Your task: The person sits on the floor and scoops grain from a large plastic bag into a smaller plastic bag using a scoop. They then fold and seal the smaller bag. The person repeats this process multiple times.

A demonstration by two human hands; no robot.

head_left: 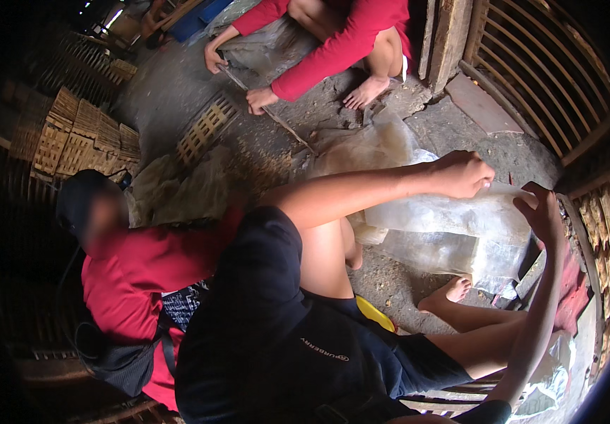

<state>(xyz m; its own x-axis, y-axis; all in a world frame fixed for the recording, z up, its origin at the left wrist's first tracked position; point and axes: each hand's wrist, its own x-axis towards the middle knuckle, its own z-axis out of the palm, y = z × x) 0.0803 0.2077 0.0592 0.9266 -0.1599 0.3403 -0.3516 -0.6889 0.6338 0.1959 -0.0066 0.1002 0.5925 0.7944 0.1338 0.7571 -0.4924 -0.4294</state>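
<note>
My left hand (pixel 464 174) is closed in a fist at the upper edge of a translucent plastic sheet (pixel 443 212), with its thumb pressed in against the fingers. Dusty and wrinkled, the sheet spreads from below that fist over the floor by my bare foot. My right hand (pixel 542 206) is just beyond the sheet's right corner. Its thumb and forefinger are curved and apart; whether they touch the plastic is unclear. More crumpled plastic (pixel 374 140) lies on the floor past my left forearm.
A squatting co-worker in red (pixel 331 58) grips a thin stick (pixel 289 130) with both hands. Another person in red (pixel 130 259) is close on my left. Slatted wooden panels (pixel 543 69) stand at right; woven baskets (pixel 82 140) are stacked at left. A yellow object (pixel 375 314) lies by my leg.
</note>
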